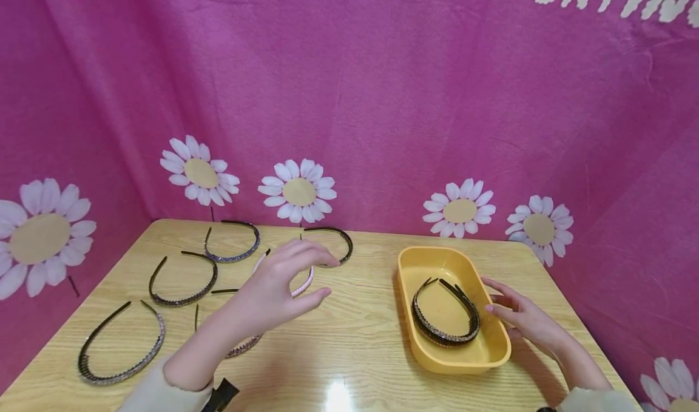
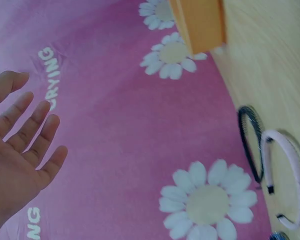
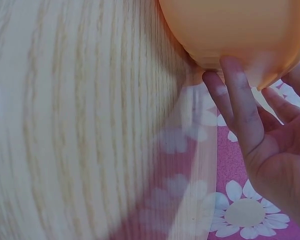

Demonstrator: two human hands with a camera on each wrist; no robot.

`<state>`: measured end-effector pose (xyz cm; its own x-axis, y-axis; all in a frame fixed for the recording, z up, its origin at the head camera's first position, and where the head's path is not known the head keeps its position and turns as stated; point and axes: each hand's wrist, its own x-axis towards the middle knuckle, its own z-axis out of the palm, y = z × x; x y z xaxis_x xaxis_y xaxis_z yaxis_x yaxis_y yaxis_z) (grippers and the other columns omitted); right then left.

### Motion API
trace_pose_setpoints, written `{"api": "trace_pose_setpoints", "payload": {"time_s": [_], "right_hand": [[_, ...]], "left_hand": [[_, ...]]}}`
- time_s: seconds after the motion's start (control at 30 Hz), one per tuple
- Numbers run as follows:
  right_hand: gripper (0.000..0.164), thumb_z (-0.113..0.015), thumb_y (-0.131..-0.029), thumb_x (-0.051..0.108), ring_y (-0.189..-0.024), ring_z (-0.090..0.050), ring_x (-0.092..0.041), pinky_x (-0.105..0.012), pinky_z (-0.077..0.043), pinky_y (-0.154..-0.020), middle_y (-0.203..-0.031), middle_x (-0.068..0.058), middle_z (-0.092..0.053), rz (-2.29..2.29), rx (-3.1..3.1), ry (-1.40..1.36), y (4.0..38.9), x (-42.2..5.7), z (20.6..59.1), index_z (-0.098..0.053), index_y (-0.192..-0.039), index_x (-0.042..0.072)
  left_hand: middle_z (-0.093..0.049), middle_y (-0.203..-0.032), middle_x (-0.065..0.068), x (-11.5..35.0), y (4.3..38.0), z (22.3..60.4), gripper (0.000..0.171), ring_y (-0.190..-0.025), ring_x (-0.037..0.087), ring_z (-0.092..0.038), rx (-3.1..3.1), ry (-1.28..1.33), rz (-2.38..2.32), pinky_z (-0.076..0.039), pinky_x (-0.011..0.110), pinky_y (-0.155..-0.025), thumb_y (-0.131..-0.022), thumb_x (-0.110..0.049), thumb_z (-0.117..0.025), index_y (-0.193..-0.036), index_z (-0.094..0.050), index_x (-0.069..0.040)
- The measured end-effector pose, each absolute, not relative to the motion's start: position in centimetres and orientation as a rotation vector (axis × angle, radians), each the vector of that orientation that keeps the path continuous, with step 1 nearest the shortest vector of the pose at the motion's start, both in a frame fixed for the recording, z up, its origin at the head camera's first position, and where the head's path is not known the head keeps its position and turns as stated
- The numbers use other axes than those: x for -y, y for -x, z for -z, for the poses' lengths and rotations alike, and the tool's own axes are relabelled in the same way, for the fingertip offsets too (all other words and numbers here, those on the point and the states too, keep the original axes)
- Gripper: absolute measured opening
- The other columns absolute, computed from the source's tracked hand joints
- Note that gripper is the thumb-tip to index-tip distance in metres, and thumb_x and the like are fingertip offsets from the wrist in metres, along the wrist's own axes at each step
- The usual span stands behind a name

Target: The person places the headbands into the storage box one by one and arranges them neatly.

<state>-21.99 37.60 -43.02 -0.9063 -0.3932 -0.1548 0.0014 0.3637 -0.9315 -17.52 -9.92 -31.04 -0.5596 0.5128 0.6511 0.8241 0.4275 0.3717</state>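
Headband, the pink one: where's it found, and which hand's closer?

On the table, partly hidden behind the left hand, which is clearly nearer; thumb and fingers are spread, nothing held. Yellow tray, off right, is touched by the right hand, fingers relaxed.

And how's it angled?

Tip gap seems aimed at the curtain, though the long axis can't be told, half covered. Tray's long axis is laid near-to-far.
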Motion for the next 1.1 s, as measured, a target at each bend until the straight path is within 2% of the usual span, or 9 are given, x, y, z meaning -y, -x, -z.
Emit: {"api": "trace_pose_setpoints", "payload": {"time_s": [0.2, 0.4, 0.53, 0.77, 1.1], "right_hand": [[0.065, -0.048, -0.099, 0.019, -0.098, -0.062, -0.017, -0.041, -0.057, -0.071, -0.134, -0.028, -0.039, 1.562, -2.268, 0.332, 21.8, -37.6, 42.8, -0.009, -0.15, 0.008], [0.066, -0.047, -0.099, 0.019, -0.102, -0.062, -0.018, -0.046, -0.055, -0.076, -0.136, -0.031, -0.035, 1.579, -2.249, 0.325, 21.7, -37.6, 42.9, -0.008, -0.15, 0.008], [0.065, -0.047, -0.099, 0.019, -0.101, -0.062, -0.017, -0.045, -0.055, -0.076, -0.136, -0.031, -0.035, 1.575, -2.263, 0.328, 21.7, -37.6, 42.8, -0.009, -0.15, 0.008], [0.066, -0.048, -0.099, 0.02, -0.1, -0.062, -0.016, -0.042, -0.056, -0.074, -0.137, -0.035, -0.03, 1.565, -2.281, 0.317, 21.6, -37.5, 42.8, -0.009, -0.15, 0.008], [0.067, -0.048, -0.099, 0.02, -0.099, -0.062, -0.019, -0.043, -0.056, -0.073, -0.137, -0.034, -0.032, 1.574, -2.269, 0.319, 21.6, -37.4, 42.8, -0.009, -0.15, 0.007]], "left_hand": [[-0.061, -0.113, -0.009, 11.7, 17.6, 32.0, 0.036, -0.111, 0.01, -0.053, 2.299, 1.07, 0.927, -0.043, 0.033, -0.097, -0.078, -0.014, -0.075, -0.112, -0.063, -0.018], [-0.062, -0.113, -0.006, 13.0, 18.3, 33.3, 0.037, -0.112, 0.012, -0.053, 2.319, 1.015, 0.869, -0.043, 0.035, -0.097, -0.078, -0.016, -0.075, -0.113, -0.063, -0.018], [-0.063, -0.114, -0.005, 13.7, 18.8, 34.1, 0.041, -0.112, 0.014, -0.054, 2.332, 0.984, 0.846, -0.042, 0.04, -0.099, -0.077, -0.016, -0.077, -0.115, -0.063, -0.017], [-0.063, -0.113, -0.001, 14.6, 19.7, 35.7, 0.045, -0.109, 0.019, -0.056, 2.341, 0.959, 0.796, -0.046, 0.042, -0.095, -0.072, -0.009, -0.079, -0.113, -0.063, -0.01], [-0.062, -0.116, 0.005, 16.0, 21.0, 37.8, 0.046, -0.111, 0.024, -0.056, 2.529, 0.885, 0.755, -0.045, 0.046, -0.095, -0.073, -0.013, -0.079, -0.116, -0.062, -0.008]]}}
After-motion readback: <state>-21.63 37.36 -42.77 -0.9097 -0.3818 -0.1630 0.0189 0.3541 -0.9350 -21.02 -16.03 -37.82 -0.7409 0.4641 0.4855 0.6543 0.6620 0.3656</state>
